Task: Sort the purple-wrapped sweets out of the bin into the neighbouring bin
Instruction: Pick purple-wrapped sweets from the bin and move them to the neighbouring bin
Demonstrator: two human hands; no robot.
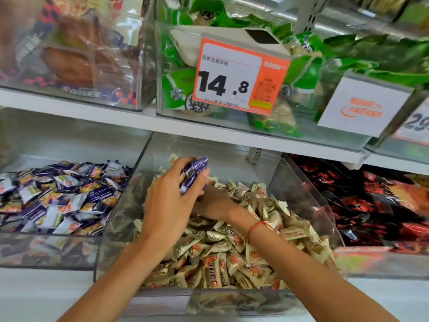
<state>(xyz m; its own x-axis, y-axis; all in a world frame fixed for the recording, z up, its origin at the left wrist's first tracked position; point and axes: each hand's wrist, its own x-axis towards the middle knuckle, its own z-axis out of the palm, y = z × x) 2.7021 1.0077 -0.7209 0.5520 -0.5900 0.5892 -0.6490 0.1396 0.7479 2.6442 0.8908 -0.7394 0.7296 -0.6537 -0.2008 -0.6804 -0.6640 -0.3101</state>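
Note:
My left hand (173,201) grips a small bunch of purple-wrapped sweets (193,171) above the middle clear bin (120,205), which is full of cream-wrapped sweets (222,259). My right hand (214,202) reaches into the pile behind my left hand; its fingers are hidden, so its hold cannot be told. A red cord circles my right wrist. The neighbouring bin (46,249) on the left holds many purple-wrapped sweets (58,196).
A bin of red-and-black packets (376,205) stands to the right. The shelf above carries clear bins of green packs (301,73) and brown snack bags (76,56), with an orange price tag (239,75) reading 14.8 hanging over the middle bin.

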